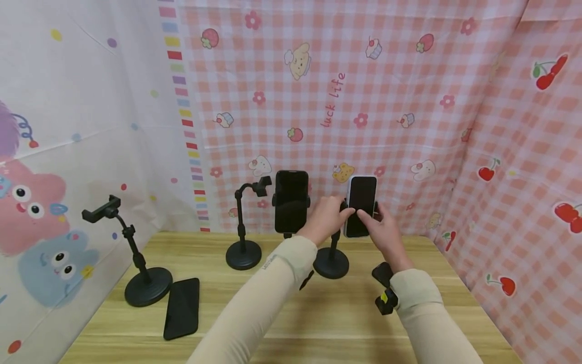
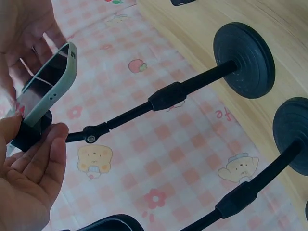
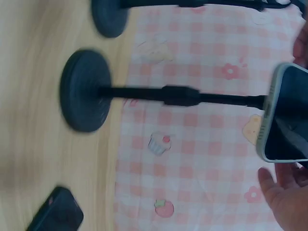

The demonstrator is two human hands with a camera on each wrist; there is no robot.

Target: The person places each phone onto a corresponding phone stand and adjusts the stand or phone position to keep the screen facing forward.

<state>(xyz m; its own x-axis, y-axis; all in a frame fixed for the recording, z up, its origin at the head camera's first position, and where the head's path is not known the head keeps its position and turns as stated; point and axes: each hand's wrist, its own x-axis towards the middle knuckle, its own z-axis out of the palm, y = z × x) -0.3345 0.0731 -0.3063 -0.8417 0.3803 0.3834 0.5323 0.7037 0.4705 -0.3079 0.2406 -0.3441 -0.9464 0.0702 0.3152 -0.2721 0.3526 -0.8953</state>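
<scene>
A phone [image 1: 362, 199] in a pale case stands upright in the clamp of a black round-based phone stand [image 1: 332, 263]. My left hand [image 1: 325, 217] grips the clamp at the phone's left edge; in the left wrist view its thumb and fingers close round the black clamp [image 2: 26, 137]. My right hand [image 1: 385, 230] holds the phone's right edge, thumb over the screen and fingers behind. From the right wrist, the phone [image 3: 288, 115] appears large, with the right hand [image 3: 293, 204] beside its edge.
Left of my hands, another stand holds a black phone [image 1: 291, 202]. Two more stands [image 1: 243, 254] [image 1: 148, 287] have no phone in their clamps. A dark phone [image 1: 182, 308] lies flat at left. Small black objects [image 1: 385, 301] lie near my right sleeve. Patterned cloth [image 1: 386, 76] hangs behind.
</scene>
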